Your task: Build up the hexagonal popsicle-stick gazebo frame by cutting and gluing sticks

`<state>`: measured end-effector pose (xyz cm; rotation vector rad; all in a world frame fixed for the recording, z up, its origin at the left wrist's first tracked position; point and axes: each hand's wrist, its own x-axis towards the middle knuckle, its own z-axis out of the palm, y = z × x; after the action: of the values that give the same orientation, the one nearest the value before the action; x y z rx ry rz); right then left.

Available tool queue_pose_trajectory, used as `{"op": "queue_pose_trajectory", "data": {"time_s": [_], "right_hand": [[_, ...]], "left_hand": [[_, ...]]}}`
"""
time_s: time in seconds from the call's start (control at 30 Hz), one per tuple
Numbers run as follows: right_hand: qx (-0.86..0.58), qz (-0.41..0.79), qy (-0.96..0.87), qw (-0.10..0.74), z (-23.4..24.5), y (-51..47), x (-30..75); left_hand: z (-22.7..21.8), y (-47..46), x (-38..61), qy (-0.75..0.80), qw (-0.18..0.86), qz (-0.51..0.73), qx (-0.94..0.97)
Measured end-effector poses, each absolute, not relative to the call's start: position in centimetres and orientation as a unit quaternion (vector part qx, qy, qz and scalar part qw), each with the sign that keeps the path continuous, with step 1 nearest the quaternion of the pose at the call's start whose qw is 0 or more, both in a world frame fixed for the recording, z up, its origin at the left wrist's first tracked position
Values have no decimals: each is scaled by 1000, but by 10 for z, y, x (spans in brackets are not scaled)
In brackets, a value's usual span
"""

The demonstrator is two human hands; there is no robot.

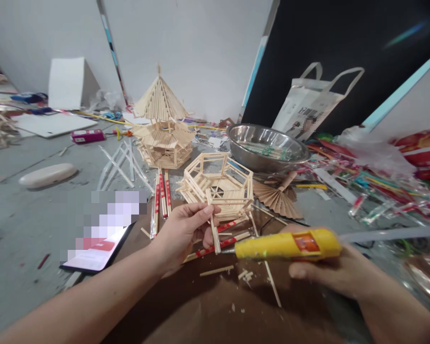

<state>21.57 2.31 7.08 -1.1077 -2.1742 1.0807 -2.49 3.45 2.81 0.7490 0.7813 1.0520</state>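
Observation:
My left hand (pixel 193 224) pinches a short bundle of wooden sticks (pixel 214 224), held upright. In my right hand (pixel 322 270) is a yellow hot glue gun (pixel 272 244) with a clear glue stick (pixel 390 234) coming out of its back. The nozzle points left and is at the lower end of the bundle; whether it touches cannot be told. Just behind my left hand stands an open many-sided frame (pixel 218 184) built of sticks. Farther back is a small stick pavilion (pixel 161 124) with a pointed roof. Loose stick pieces (pixel 217 271) lie on the brown board (pixel 200 310).
Wrapped chopsticks (pixel 157 200) lie left of the frame, with a phone (pixel 103 234) and a white case (pixel 48 175) beyond. Behind on the right are a metal bowl (pixel 268 143), a paper fan (pixel 279 196), a white bag (pixel 308 105) and scattered wrappers (pixel 380 191).

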Motion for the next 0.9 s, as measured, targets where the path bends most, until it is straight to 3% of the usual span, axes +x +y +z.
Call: {"op": "queue_pose_trajectory", "data": {"time_s": [0.17,0.37,0.9], "right_hand": [[-475,388,-716,334,73,30,221],[-515,412,-701,270,82,41,209],[-527,427,-690,252,88,38,200]], "left_hand": [[24,30,-20,357,736,458,350],[24,27,-13,430,701,437,365],[12,29,-18,490,493,415,588]]}}
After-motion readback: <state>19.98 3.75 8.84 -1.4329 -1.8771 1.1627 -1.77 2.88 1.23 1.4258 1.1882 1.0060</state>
